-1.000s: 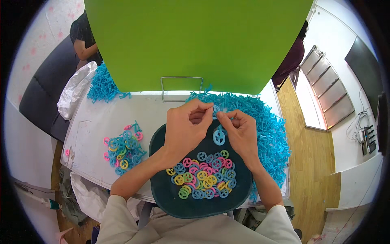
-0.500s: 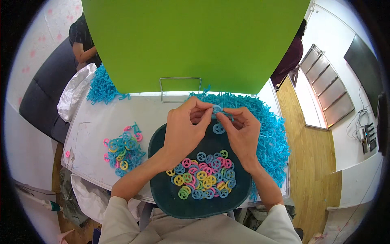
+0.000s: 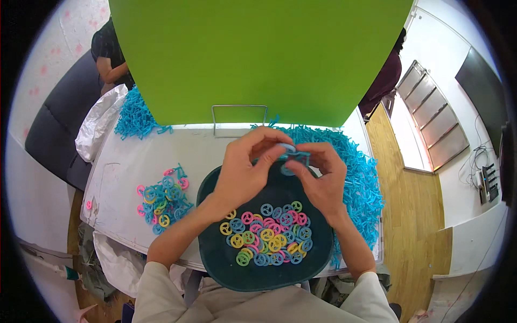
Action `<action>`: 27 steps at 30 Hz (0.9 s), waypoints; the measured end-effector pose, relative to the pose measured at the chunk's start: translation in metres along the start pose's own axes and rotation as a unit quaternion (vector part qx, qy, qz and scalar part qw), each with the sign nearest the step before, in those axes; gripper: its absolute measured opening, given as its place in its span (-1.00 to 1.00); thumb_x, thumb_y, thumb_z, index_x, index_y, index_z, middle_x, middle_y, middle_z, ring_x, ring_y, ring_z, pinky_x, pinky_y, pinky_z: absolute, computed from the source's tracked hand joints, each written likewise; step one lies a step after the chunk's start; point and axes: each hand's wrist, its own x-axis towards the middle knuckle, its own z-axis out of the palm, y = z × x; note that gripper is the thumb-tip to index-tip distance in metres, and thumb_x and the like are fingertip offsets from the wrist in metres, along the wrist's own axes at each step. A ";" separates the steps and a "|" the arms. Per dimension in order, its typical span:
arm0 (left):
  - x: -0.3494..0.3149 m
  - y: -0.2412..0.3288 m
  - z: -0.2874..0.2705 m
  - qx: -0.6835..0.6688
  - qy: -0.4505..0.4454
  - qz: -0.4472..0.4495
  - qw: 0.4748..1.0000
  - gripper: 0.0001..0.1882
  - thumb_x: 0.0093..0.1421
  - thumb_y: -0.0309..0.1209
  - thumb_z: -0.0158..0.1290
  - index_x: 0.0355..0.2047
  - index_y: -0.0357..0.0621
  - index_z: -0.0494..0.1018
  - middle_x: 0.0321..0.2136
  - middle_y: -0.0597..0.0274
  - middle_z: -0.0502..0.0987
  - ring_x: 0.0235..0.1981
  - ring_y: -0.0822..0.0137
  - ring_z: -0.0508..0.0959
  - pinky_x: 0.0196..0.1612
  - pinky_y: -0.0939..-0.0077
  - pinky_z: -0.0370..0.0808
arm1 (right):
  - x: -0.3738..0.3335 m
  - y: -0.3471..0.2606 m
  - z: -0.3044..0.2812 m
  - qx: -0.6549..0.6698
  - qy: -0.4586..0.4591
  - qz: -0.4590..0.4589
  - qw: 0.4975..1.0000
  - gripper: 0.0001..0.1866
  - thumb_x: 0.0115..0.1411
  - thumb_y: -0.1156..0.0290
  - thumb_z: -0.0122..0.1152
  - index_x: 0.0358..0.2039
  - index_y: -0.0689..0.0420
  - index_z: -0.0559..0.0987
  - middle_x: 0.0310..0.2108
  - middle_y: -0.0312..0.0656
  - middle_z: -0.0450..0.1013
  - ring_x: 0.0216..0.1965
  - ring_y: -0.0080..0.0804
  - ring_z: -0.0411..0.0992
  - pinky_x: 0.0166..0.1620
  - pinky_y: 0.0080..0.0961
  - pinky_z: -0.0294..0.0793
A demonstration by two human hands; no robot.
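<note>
a: what is biggest here?
b: the green panel (image 3: 258, 59) standing at the far side, then the white surface (image 3: 116, 188) in front of it.

a: and after those?
b: a dark green basin (image 3: 215, 264) at the near edge, with loose spoked wheels (image 3: 274, 242) in pink, yellow, green and blue spread over its floor. next is the heap of blue stem pieces (image 3: 361, 183) to its right.

a: how are the hands set?
b: close together above the basin's far part. the left hand (image 3: 245, 169) is pinched at thumb and fingertips, and so, a little wider, is the right hand (image 3: 326, 180).

a: anything finished?
b: probably the cluster of joined pieces (image 3: 164, 202) on the left, where wheels and stems lie mixed. much seems left: the basin holds plenty of wheels, the heap is large, and a smaller blue heap (image 3: 134, 114) sits at the back left.

a: what is in the fingers?
b: a blue wheel (image 3: 288, 147) in the left, a blue stem piece (image 3: 301, 155) in the right, with a second wheel (image 3: 287, 169) just below. i'd judge this one mid-assembly; whether the upper wheel is seated on the stem, i cannot tell.
</note>
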 end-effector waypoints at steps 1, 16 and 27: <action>0.003 0.001 -0.005 0.021 0.004 -0.012 1.000 -0.86 0.26 -0.56 -0.03 -0.18 -0.28 0.45 -0.28 0.16 0.57 -0.24 0.40 0.58 -0.15 0.55 0.51 | 0.003 -0.006 -0.002 0.014 -0.036 -0.027 0.999 -0.74 0.15 0.51 0.26 -0.14 0.25 0.49 -0.32 -0.18 0.54 -0.33 -0.56 0.48 -0.25 -0.62 0.47; -0.024 0.026 -0.165 0.580 -0.242 -0.295 0.720 -0.87 0.04 -0.53 0.10 -0.36 -0.24 0.55 -0.45 0.04 0.57 -0.37 0.03 0.56 -0.26 0.29 0.46 | 0.014 0.098 -0.077 -0.432 -0.283 0.161 0.841 -0.71 -0.10 0.49 0.35 -0.28 0.12 0.62 -0.35 -0.08 0.57 -0.27 -0.19 0.54 -0.19 -0.33 0.51; -0.035 -0.008 -0.020 0.426 -0.316 -0.036 0.847 -0.78 0.03 -0.50 0.14 -0.25 -0.15 0.50 -0.33 0.07 0.48 -0.22 0.06 0.51 -0.17 0.25 0.47 | 0.016 0.112 -0.064 -0.492 -0.231 0.113 0.832 -0.90 -0.24 0.50 0.31 -0.59 0.12 0.63 -0.51 -0.06 0.54 -0.36 -0.10 0.54 -0.24 -0.31 0.51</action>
